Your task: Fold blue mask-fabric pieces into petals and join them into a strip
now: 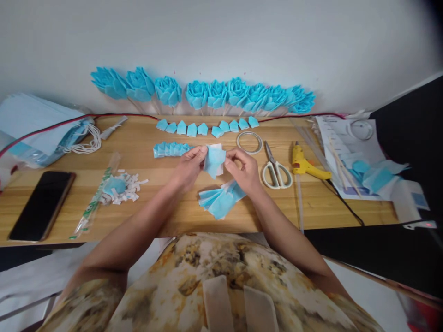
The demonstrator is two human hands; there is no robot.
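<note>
Over the middle of the wooden table (159, 216), my left hand (189, 167) and my right hand (242, 169) both pinch a small light-blue fabric piece (214, 161), one on each side, and hold it just above the surface. Below my right hand lies a loose stack of blue fabric pieces (220, 199). Just left of my left hand sits a short row of overlapping folded blue pieces (170, 149). Behind it runs a longer row of folded blue pieces (204, 127).
Several blue fabric roses (204, 93) on sticks lean against the wall. A tape roll (249, 141), scissors (275, 168) and a yellow glue gun (304, 166) lie to the right. On the left are a phone (43, 203), white scraps (121, 189) and packed face masks (38, 131).
</note>
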